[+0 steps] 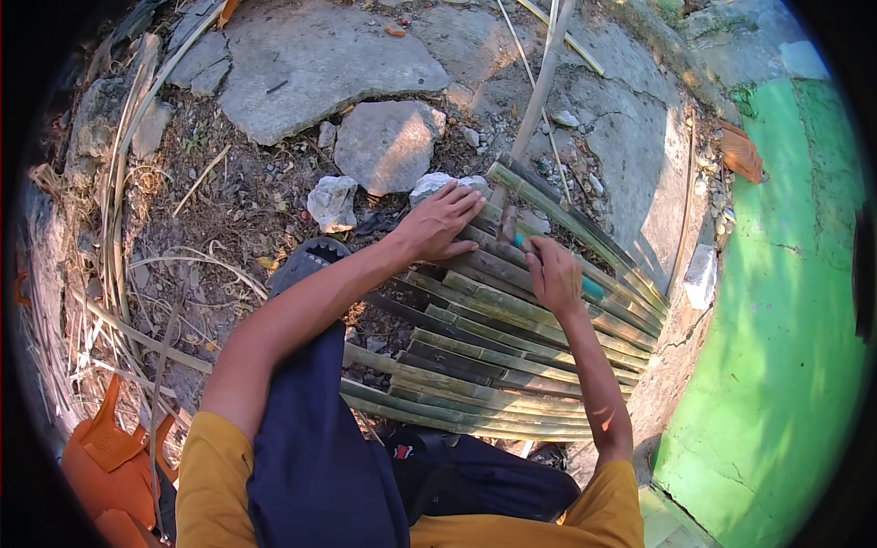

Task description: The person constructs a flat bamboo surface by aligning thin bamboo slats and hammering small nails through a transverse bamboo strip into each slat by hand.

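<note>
Split bamboo slats [512, 370] lie side by side as a panel in front of me, green and brown, their ends uneven on the left. My left hand [440, 222] lies flat across the upper slats near their left ends, fingers spread. In my right hand [555, 277] is a hammer [508, 225] with a dark metal head and a teal handle, gripped near its middle. The hammer's head is close above the slats, just right of my left fingertips; I cannot tell whether it touches them. A grey bamboo pole [541, 91] runs away from the panel's far edge.
Broken concrete slabs [329, 59] and loose stones [332, 203] cover the ground beyond. Thin bamboo strips [117, 192] are strewn on the left, by an orange plastic chair [108, 466]. A green painted floor [758, 347] lies to the right. My shoe [306, 265] rests left of the panel.
</note>
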Demonstrator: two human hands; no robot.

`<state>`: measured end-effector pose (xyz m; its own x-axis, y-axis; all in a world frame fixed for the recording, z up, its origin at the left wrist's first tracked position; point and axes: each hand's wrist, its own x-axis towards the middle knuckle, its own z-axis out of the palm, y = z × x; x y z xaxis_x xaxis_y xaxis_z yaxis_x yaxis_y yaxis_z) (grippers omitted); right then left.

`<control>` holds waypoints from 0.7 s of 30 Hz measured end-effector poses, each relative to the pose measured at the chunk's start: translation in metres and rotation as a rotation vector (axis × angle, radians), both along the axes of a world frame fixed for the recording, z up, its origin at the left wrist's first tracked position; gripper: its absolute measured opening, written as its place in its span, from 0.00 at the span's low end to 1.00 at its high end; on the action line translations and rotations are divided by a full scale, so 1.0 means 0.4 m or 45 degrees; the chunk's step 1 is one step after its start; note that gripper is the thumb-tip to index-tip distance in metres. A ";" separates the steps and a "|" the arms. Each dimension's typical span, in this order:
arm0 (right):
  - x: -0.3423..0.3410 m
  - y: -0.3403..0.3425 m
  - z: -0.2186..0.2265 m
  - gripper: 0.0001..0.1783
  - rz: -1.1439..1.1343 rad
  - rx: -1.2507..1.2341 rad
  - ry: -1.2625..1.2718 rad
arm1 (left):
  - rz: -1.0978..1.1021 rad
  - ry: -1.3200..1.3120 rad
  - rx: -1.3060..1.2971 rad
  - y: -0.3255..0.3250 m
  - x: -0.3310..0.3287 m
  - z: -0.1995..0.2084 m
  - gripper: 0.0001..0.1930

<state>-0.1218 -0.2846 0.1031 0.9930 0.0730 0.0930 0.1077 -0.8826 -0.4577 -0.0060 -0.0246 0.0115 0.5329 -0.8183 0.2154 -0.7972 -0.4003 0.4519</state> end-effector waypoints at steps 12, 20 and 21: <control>-0.006 -0.033 -0.041 0.16 0.598 -0.369 0.124 | -0.036 0.046 0.053 0.013 0.006 0.013 0.43; 0.054 -0.101 -0.016 0.13 0.258 -0.298 -0.010 | -0.106 0.084 0.013 0.020 0.019 0.007 0.45; 0.054 -0.096 0.007 0.13 0.432 -0.312 0.048 | -0.107 0.083 0.015 0.024 0.018 0.009 0.45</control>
